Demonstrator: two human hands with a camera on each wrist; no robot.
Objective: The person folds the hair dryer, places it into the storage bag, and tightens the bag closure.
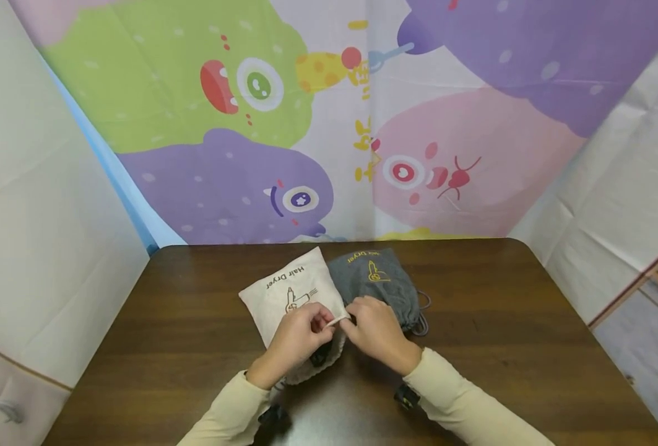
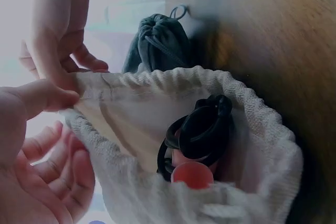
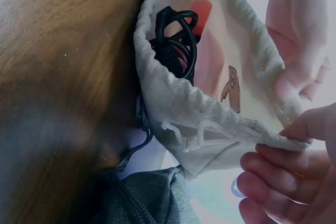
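A cream drawstring bag (image 1: 273, 297) printed "Hair Dryer" lies on the table, its mouth facing the person. My left hand (image 1: 299, 333) pinches its rim between thumb and fingers. Close beside it, my right hand (image 1: 377, 329) pinches the same rim at the bag's right side. Between them the mouth stands open in both wrist views. Inside sit a looped black cord (image 2: 205, 132) and a rounded red-pink part (image 2: 193, 174); the rest of that object is hidden by the cloth.
Just right of the cream bag is a dark grey drawstring bag (image 1: 356, 272) with yellow "Hair Dryer" print, its cord loops (image 1: 422, 316) pointing right. Both lie on a dark wooden table (image 1: 195, 347). A cartoon-printed cloth (image 1: 351, 210) hangs behind the far edge.
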